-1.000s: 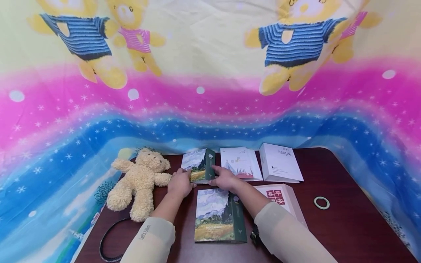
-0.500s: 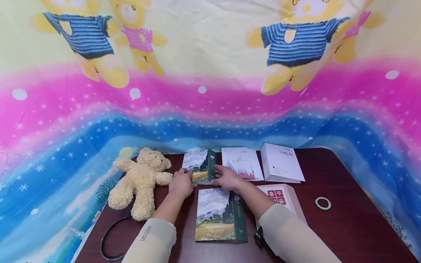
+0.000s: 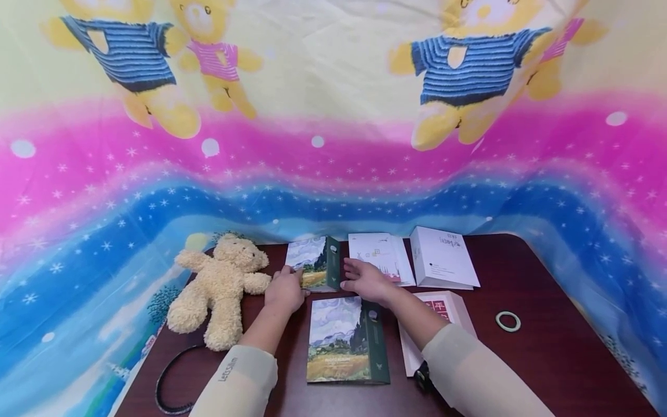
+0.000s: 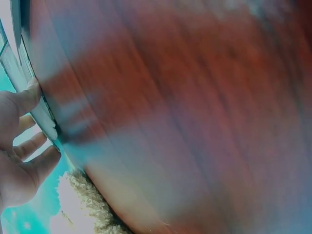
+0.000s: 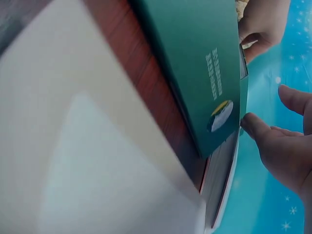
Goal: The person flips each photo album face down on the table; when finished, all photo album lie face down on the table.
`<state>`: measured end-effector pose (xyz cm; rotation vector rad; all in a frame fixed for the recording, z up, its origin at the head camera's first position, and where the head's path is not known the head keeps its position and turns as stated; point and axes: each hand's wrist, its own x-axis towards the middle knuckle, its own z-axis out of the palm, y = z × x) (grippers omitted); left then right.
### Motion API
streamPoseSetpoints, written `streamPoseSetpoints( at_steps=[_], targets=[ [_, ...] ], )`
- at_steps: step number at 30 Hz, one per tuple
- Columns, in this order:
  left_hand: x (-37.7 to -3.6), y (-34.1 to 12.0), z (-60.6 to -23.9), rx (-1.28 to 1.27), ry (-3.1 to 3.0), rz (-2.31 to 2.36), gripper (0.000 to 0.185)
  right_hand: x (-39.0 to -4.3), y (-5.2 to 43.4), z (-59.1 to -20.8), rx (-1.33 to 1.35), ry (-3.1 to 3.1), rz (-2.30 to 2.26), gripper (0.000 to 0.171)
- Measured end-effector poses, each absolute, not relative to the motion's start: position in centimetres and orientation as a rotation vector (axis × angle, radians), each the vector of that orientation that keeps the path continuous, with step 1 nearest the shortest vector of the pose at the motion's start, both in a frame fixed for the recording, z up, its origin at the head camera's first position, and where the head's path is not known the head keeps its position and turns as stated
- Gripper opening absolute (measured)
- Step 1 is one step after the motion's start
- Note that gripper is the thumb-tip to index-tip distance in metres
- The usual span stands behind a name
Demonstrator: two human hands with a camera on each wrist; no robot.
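Two photo albums with a painted landscape cover and green spine lie on the dark wooden table. The far album lies ahead of the near album. My left hand pinches the far album's near left corner; in the left wrist view its thumb presses the album's edge. My right hand lies with straight fingers beside the far album's right edge. In the right wrist view its thumb tip touches the green cover.
A beige teddy bear lies left of my left hand. White booklets and a white box sit at the back right. A pink box lies under my right forearm. A pale ring and a black headband lie nearby.
My right hand has slid off the far album's green spine to its right side, with the fingers now straight. My left hand has stayed at the album's corner.
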<state>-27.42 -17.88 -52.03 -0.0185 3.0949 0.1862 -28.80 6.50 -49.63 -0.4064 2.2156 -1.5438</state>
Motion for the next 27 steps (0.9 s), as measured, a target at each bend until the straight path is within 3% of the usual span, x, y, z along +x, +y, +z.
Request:
streamPoseSetpoints(
  at_steps=[27],
  targets=[
    [-26.9,-17.3,-50.1,0.119,2.979,0.422,0.078,-29.1,11.7,-49.2,-0.423,2.380,-1.514,0.070]
  ],
)
